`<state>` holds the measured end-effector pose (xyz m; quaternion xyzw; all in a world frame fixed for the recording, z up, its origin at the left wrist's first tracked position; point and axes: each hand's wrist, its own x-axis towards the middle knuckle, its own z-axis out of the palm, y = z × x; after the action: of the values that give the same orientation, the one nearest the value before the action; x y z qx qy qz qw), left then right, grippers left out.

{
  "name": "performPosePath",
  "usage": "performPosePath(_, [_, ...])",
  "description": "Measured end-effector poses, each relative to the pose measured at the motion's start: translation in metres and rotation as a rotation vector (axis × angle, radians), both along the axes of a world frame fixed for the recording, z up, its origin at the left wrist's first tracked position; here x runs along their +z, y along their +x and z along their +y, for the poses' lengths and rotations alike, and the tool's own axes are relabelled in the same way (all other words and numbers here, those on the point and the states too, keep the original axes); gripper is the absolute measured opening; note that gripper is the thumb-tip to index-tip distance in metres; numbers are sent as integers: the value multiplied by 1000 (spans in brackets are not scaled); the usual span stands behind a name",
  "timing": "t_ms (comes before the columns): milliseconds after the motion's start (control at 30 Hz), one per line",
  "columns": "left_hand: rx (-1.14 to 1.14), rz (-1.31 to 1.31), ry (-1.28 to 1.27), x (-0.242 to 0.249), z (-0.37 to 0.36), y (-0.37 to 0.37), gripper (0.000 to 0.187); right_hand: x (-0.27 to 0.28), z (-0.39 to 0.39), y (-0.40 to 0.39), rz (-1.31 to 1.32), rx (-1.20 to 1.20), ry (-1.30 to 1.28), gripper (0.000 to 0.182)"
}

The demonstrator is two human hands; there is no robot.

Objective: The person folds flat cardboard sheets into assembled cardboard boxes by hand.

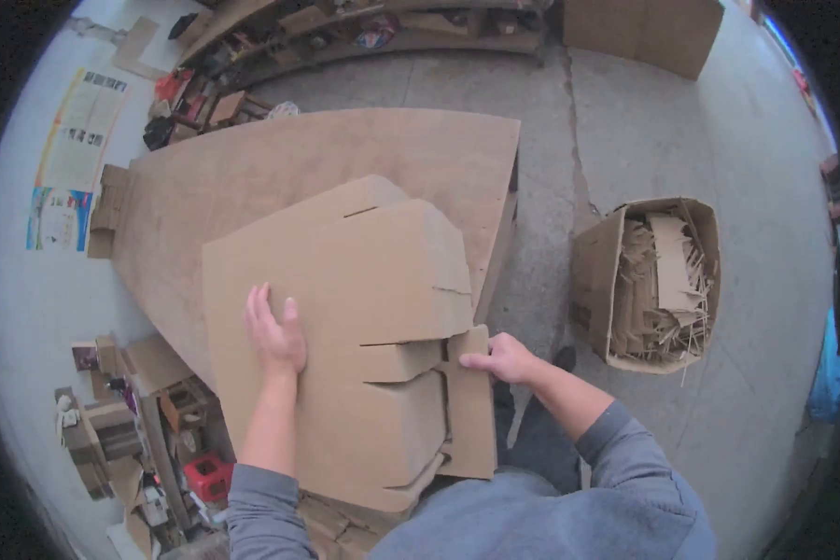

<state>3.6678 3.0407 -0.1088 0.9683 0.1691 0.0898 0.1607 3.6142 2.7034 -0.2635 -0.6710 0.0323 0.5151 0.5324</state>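
Note:
A large flat sheet of cardboard point(336, 289) with slots cut into its right side lies across the wooden table. My left hand point(278, 336) rests on its upper face, fingers stretched out and apart. At the slotted edge, my right hand point(500, 358) pinches a narrow cardboard strip point(471, 420), thumb on top and the other fingers underneath. The strip runs along the ends of the flaps, partly overlapping them in this view. Another cardboard layer point(369, 191) shows past the sheet's far edge.
The wooden table point(420, 140) extends ahead and left. On the floor to the right stands a cardboard box point(595, 280) full of cardboard scraps. Shelves point(420, 47) with mixed items curve along the back. A red plastic container point(208, 476) sits among clutter at lower left.

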Motion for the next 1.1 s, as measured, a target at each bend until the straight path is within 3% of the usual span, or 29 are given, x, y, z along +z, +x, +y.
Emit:
performPosePath(67, [4, -15, -17, 0, -1, 1, 64, 18, -2, 2, 25, -27, -21, 57])
performPosePath(167, [1, 10, 0, 2, -4, -1, 67, 4, -10, 2, 3, -21, 115, 65])
performPosePath(267, [1, 6, 45, -1, -2, 0, 65, 35, -11, -1, -53, -131, 3, 61])
performPosePath(367, [-23, -20, 60, 0, -4, 0, 63, 20, -15, -4, -12, -137, 44, 57])
performPosePath(500, [-11, -23, 95, 1, -2, -2, 63, 13, -47, -19, -27, -370, 62, 46])
performPosePath(567, [-49, -77, 136, -5, -2, 1, 61, 6, -97, -27, -23, -569, 120, 47])
performPosePath(600, [-49, -135, 0, -37, 41, -6, 59, 11, -113, -30, -24, -619, 118, 46])
performPosePath(667, [-59, -336, -556, -116, 94, 6, 52, 30, -169, -48, -45, -841, 121, 41])
performPosePath(700, [-86, -298, -416, -99, 82, 1, 50, 28, -181, -62, -71, -928, 72, 41])
performPosePath(767, [-98, -225, 302, -56, 51, 7, 44, 21, -209, -87, -128, -1148, 10, 39])
performPosePath(867, [-38, -51, 233, -39, 43, 6, 48, 18, -240, -125, -19, -1636, -20, 42])
performPosePath(967, [-67, -56, 146, -23, 33, 5, 56, 8, -286, -156, -104, -1924, 47, 32])
performPosePath(1067, [-100, -118, 143, -40, 60, 7, 53, 6, -326, -152, -240, -2264, 226, 56])
performPosePath(1100, [-109, -115, 142, -35, 58, 8, 53, 4, -337, -140, -256, -2316, 271, 54])
